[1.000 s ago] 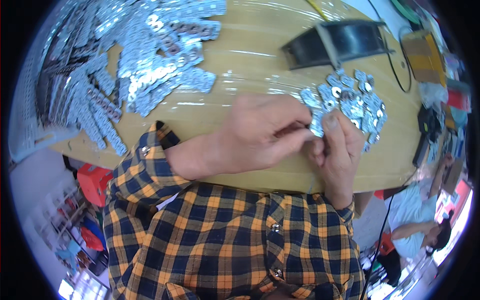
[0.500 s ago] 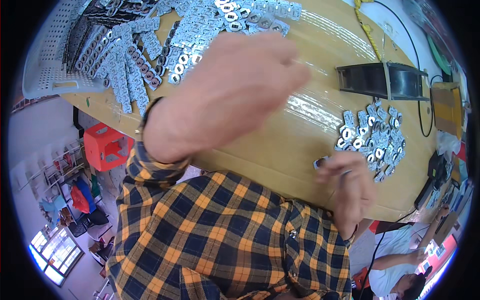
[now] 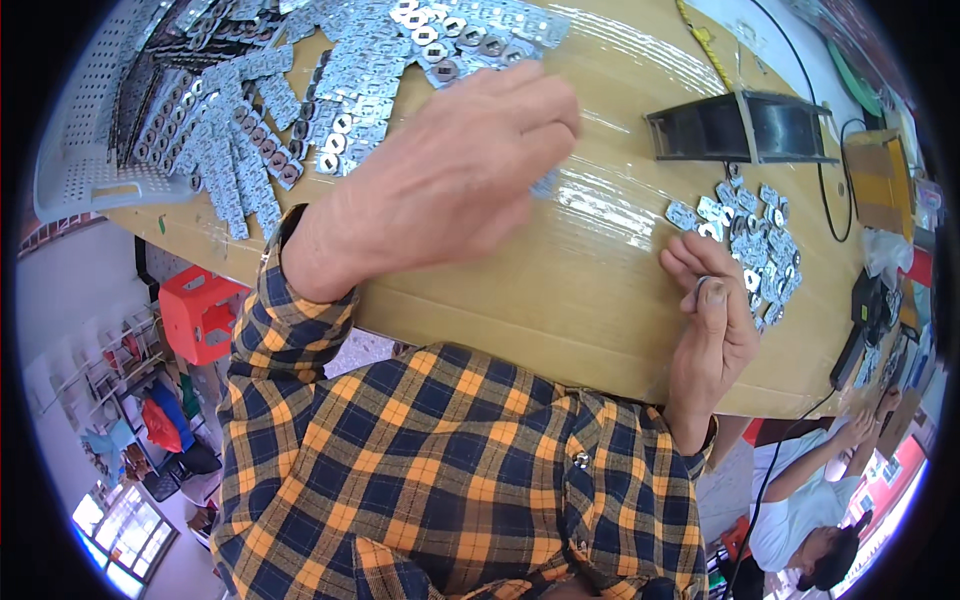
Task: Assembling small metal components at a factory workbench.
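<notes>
And there's your bench [image 3: 480,310], tan and smooth, throwing back white streaks of glare from a glossy, film-like skin! Your long strips [image 3: 370,75] glint silvery, metal-looking, with shiny round discs, and the small loose pieces [image 3: 770,245] match that hard sparkle. Over at your left, the basket [image 3: 85,150] shows pale perforated plastic; ahead, the black housing [image 3: 700,130] looks like smooth, semi-gloss plastic. Your checked shirt [image 3: 450,470] is soft, matt woven cloth, and that stool [image 3: 190,318] shines in smooth red plastic!
</notes>
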`<state>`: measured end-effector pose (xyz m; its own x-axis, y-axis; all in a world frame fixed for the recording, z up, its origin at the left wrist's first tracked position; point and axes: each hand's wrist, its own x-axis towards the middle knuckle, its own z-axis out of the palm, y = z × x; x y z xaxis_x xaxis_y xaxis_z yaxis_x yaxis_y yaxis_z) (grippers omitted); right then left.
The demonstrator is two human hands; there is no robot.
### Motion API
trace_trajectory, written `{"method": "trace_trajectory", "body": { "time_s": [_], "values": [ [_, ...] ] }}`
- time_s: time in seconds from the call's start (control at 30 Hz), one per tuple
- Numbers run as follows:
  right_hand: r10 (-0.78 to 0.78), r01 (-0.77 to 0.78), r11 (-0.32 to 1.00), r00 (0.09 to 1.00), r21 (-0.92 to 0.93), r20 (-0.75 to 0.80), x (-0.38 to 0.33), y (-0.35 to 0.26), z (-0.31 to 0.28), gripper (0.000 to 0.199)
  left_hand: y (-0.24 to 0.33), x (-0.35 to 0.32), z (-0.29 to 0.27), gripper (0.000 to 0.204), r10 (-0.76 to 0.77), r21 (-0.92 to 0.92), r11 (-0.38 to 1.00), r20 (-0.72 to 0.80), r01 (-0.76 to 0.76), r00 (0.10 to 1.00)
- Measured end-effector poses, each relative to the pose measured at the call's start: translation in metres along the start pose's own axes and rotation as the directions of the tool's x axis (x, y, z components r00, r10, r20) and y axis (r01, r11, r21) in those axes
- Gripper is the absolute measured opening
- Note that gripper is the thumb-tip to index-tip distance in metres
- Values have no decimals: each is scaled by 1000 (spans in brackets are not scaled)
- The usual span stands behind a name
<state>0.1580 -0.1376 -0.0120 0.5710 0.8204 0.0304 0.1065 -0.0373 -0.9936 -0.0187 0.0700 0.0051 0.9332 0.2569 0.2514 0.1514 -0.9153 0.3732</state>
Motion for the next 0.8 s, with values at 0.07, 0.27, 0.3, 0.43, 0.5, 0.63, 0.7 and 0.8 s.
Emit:
{"method": "trace_trajectory", "body": {
  "time_s": [0.07, 0.27, 0.3, 0.43, 0.5, 0.63, 0.7, 0.8],
  "values": [
    [-22, 21, 999, 999, -33, -26, -2, -5, 0, 31, 14, 7, 4, 33, 114, -213, 966, -149, -144, 982],
    [164, -172, 976, 984, 131, 67, 0, -10, 6, 26, 40, 10, 38, 41, 61, -349, 930, -170, -118, 984],
    [171, -180, 975, 982, 131, 76, -1, -7, 4, 26, 40, 10, 44, 41, 67, -365, 923, -170, -126, 983],
    [149, -155, 975, 988, 160, 50, 0, -1, 4, 27, 33, 13, 47, 44, 71, -165, 983, -84, -84, 994],
    [161, -168, 969, 986, 180, 50, 0, 0, 5, 28, 26, 13, 37, 44, 74, -156, 984, -62, -82, 995],
    [124, -131, 984, 990, 122, 64, 1, 3, 4, 29, 14, 9, 14, 49, 68, -95, 994, 108, -58, 992],
    [107, -112, 992, 992, 57, 72, 2, 2, 4, 28, 11, 7, 10, 51, 36, -60, 998, 141, -28, 989],
    [82, -85, 996, 994, 37, 75, 2, 1, 3, 26, 10, 7, 5, 54, 11, -48, 999, 99, -6, 995]
  ]
}}
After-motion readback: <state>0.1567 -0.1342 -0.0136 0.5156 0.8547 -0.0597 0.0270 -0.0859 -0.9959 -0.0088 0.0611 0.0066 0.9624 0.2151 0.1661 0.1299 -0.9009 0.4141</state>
